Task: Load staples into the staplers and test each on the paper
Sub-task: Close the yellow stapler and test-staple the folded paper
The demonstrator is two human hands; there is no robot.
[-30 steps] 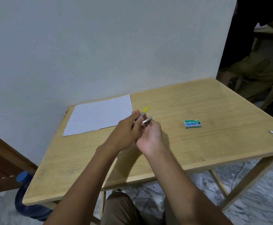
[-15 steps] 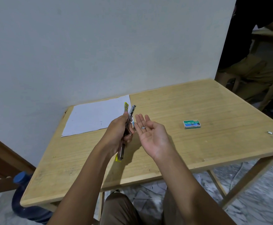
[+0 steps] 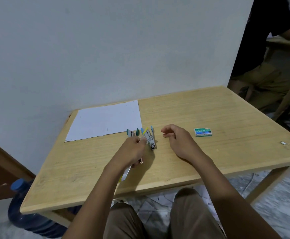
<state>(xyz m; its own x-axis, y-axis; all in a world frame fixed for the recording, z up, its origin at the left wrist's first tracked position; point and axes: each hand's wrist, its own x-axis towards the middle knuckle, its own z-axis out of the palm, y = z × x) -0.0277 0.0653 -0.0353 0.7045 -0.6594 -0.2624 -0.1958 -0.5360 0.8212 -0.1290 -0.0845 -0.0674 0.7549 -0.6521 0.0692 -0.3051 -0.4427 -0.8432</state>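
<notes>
My left hand (image 3: 132,152) grips an opened yellow stapler (image 3: 125,173) low over the table, its yellow tip poking out past my fingers. Just beyond my knuckles several small staplers lie bunched together: a teal one (image 3: 130,133), a blue one (image 3: 152,129) and an opened metal one (image 3: 150,140). My right hand (image 3: 177,141) hovers to their right with the fingers curled in over a small staple strip, which is hidden. The white paper (image 3: 106,120) lies at the back left. A green staple box (image 3: 203,132) sits right of my right hand.
The wooden table (image 3: 209,161) stands against a pale wall. A few loose staples (image 3: 283,143) lie near its right edge. A blue water bottle (image 3: 28,214) stands on the floor at the left. Another person (image 3: 261,75) sits past the far right corner.
My left hand has lowered the open yellow stapler toward the table beside the other staplers. My right hand, flat and palm-up with a staple strip on it before, has curled shut and shifted right.
</notes>
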